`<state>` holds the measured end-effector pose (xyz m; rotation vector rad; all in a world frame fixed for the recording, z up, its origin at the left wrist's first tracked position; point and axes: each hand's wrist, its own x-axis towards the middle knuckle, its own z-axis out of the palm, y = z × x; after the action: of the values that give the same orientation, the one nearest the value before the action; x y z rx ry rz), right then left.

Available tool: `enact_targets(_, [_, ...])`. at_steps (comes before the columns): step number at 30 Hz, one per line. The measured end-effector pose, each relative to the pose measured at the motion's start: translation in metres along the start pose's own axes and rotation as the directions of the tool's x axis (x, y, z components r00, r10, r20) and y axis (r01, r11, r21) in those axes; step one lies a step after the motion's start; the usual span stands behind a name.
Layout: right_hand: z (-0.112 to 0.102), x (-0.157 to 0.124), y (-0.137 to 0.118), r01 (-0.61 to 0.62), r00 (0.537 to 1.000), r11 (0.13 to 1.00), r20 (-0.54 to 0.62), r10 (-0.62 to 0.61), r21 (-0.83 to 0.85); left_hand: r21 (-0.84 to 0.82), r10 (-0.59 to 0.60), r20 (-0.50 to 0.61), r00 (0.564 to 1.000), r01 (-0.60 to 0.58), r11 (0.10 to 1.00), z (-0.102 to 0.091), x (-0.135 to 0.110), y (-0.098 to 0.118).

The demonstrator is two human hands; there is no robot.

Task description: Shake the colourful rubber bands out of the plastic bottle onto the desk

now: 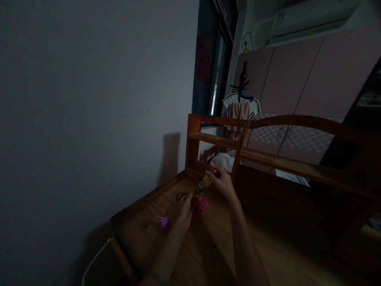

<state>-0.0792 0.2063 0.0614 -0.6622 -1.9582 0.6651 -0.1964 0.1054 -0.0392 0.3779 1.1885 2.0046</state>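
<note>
My right hand (224,183) is closed around the red end of a small container with a yellow label (204,184), possibly a bottle. The container tilts down toward my left hand (186,204), whose fingers are closed beside a pink frilly thing (202,204). Dim light hides whether the container's lower end touches the pink thing. Left of my left forearm, a round purple thing with a loop (164,223) lies on the wooden desk (149,246). A small dark ring (145,224) lies near it, and a small dark tangled item (180,196) sits beyond my left hand.
A wooden shelf unit (218,140) rises along the desk's back edge. A pale wall (119,99) borders the left side. Below the desk's left corner hangs a white cord (94,260). Behind are clothes on a rack (239,111) and pink cupboards (297,79).
</note>
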Motion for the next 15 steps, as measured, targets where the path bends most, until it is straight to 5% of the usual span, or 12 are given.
enact_targets(6, [0.004,0.000,-0.004,-0.037,0.999,0.999,-0.011,0.037,-0.014,-0.280,-0.173,0.163,0.971,0.214,0.936,0.015,-0.007,0.012])
enact_targets(15, [0.012,-0.002,-0.015,-0.027,0.974,0.999,0.222,0.034,-0.033,-0.354,-0.156,0.279,0.948,0.253,0.901,0.018,-0.018,0.019])
